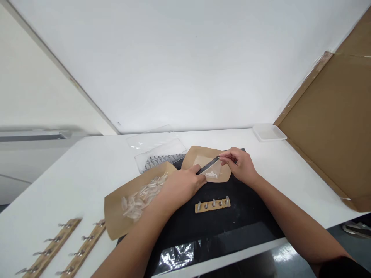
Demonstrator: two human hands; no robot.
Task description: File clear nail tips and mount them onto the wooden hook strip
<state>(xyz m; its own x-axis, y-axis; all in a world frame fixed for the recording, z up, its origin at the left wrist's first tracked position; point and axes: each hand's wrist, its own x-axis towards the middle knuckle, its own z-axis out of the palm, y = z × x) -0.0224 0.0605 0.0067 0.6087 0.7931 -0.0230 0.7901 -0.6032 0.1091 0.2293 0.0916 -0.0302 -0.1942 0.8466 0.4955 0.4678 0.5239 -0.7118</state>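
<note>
My right hand [239,166] pinches the upper end of a narrow black strip [209,165] between thumb and fingers. My left hand [182,189] lies to its left, with the fingertips at the strip's lower end. Beneath the strip is a small clear bag [210,169] of white bits, resting on a kraft paper sheet [203,156]. Left of my left hand, a second kraft sheet [121,208] carries a loose heap of clear plastic pieces [142,199]. Below my hands, a wooden strip with upright screws [213,205] lies on a black mat [249,208].
Two wooden strips with metal hooks [52,247] lie at the lower left of the white table [72,181]. A clear plastic tray with grey parts [159,156] stands behind the mat. A white tray [269,132] and a cardboard sheet [324,127] are at the back right.
</note>
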